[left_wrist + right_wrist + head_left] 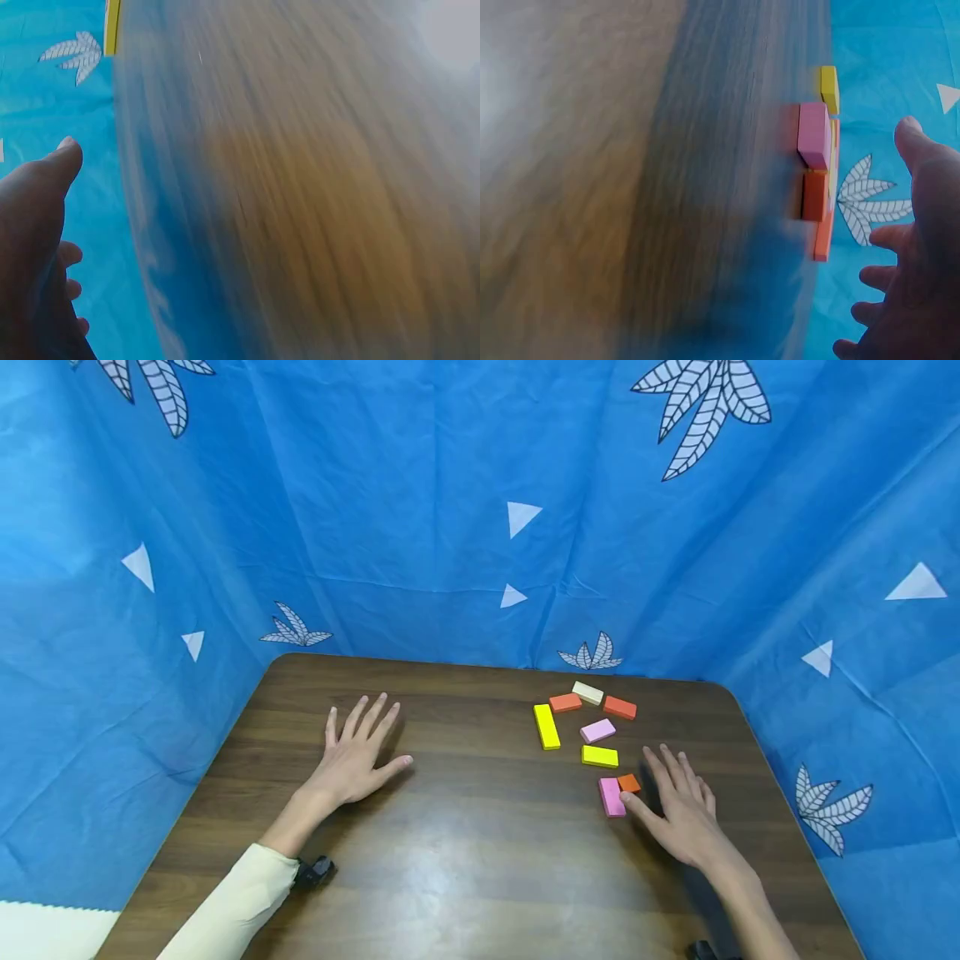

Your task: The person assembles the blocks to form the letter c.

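Several small coloured blocks lie on the right half of a wooden table. Nearest my right hand are a pink block and an orange block, side by side; the thumb tip overlaps them in the head view. That hand is spread, palm down, and holds nothing. In the right wrist view the pink block and orange block stand left of the fingers. My left hand has its fingers spread over the left part of the table, with no block near it.
Farther back are a yellow block, a light pink block, an upright-lying yellow block, two orange-red blocks and a cream block. Blue patterned cloth surrounds the dark wooden table at the back and sides.
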`<control>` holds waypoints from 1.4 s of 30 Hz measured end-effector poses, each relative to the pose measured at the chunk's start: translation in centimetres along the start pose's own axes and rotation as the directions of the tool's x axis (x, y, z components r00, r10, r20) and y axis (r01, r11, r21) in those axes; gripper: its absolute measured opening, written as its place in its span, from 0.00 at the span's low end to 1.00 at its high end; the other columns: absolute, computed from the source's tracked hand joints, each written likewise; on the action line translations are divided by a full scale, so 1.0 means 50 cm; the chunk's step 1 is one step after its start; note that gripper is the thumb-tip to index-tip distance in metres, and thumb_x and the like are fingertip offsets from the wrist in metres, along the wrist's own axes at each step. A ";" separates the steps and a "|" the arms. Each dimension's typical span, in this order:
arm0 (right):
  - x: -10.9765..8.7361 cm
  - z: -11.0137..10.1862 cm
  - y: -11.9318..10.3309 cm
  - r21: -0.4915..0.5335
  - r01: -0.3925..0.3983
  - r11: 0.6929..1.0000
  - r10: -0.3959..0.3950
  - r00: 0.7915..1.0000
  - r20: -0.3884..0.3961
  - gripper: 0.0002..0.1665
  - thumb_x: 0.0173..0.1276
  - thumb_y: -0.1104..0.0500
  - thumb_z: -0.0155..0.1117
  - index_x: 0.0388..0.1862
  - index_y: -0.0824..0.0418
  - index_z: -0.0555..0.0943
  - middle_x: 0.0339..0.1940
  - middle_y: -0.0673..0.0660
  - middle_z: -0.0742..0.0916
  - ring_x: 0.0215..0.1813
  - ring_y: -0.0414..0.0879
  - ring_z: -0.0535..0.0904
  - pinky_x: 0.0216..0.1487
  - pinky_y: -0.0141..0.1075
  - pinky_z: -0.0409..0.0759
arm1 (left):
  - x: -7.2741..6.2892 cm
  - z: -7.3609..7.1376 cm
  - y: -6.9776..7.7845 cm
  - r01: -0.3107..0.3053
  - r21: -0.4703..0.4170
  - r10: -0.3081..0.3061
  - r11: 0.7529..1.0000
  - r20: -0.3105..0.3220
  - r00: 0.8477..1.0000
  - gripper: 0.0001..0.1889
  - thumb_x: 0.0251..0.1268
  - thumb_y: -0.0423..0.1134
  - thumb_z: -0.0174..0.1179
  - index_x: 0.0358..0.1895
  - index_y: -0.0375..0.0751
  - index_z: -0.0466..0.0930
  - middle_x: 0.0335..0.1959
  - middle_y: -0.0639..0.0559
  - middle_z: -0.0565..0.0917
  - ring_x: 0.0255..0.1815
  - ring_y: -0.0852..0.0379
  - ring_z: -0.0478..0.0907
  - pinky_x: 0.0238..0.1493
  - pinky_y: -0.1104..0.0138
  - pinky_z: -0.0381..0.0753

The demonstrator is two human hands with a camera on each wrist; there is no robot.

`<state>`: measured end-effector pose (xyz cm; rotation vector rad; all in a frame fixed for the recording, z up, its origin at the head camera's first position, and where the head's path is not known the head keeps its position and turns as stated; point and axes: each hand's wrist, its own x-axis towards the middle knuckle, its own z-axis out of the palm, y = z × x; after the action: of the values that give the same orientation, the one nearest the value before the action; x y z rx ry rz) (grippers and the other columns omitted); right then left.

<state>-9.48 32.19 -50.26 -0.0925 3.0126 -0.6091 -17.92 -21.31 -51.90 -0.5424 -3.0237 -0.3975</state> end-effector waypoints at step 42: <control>0.352 0.042 -0.092 0.048 0.232 0.971 -0.233 0.973 -0.004 0.26 0.78 0.55 0.70 0.73 0.55 0.82 0.75 0.63 0.83 0.78 0.65 0.67 0.69 0.64 0.63 | 0.266 0.148 0.381 -0.096 -0.252 0.133 0.963 0.136 0.982 0.51 0.67 0.69 0.68 0.87 0.54 0.59 0.85 0.53 0.67 0.86 0.47 0.61 0.85 0.32 0.46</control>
<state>-26.66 25.87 -51.35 -0.4487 3.0060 -0.6990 -23.78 2.32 -53.28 -0.7946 -3.0844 -0.7620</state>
